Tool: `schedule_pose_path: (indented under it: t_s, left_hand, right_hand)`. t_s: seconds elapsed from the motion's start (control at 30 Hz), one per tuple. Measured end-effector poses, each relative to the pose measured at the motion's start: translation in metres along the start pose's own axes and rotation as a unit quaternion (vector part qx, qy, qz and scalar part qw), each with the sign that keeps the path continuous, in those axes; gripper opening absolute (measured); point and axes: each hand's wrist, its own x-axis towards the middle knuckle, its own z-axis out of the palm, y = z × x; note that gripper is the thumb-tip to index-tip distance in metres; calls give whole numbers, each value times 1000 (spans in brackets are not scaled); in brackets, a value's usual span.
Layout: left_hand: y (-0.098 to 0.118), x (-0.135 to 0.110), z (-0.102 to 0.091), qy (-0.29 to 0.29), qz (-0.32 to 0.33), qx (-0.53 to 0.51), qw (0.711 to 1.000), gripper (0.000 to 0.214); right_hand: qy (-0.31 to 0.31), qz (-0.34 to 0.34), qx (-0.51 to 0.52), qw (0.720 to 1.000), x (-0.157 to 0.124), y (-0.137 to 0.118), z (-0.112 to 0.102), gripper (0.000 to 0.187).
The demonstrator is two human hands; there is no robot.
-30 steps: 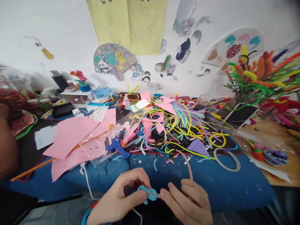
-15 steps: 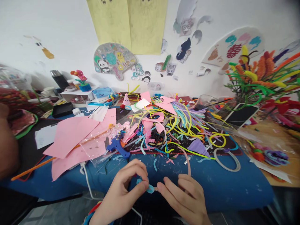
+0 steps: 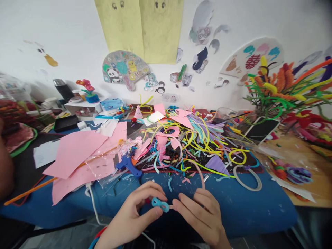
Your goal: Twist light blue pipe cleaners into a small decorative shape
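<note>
A small light-blue pipe-cleaner bow (image 3: 160,204) with two fuzzy loops sits at the end of a pale pink pipe cleaner (image 3: 199,170). Around the bow, the thumb and fingers of my left hand (image 3: 141,204) are parted, the thumb tip close to its lower edge; light contact cannot be made out. My right hand (image 3: 201,216) pinches the pink pipe cleaner just right of the bow. From behind that hand, the rest of the strip curves up over the table edge. A small red thing shows behind my left fingers.
A blue glue gun (image 3: 129,165) lies beyond my left hand, beside pink sheets (image 3: 75,150). Loose pipe cleaners (image 3: 204,128) are heaped mid-table. A clear tape-like ring (image 3: 247,178) lies right. A white cable (image 3: 94,204) hangs over the front edge. Another person's arm (image 3: 5,169) shows far left.
My left thumb and fingers have moved apart, so the blue bow they were pinching now shows whole. My right hand keeps its pinch on the pink pipe cleaner. The view has shifted slightly.
</note>
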Motion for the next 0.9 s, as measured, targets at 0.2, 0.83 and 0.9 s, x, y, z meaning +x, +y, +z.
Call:
schedule_pose_path:
  t_s: [0.2,0.83,0.9]
  left_hand:
    - [-1,3,1,-11,11,20,1000,8]
    - [-27,16,36,193,54,-169,965,3]
    - [-29,17,37,200,56,-172,963,2]
  right_hand:
    - [0,-6,7,1000,-2,5,3,13]
    - [-11,425,329,843,-11,-26,29,8]
    - [-7,453,374,809,-9,-27,30,7]
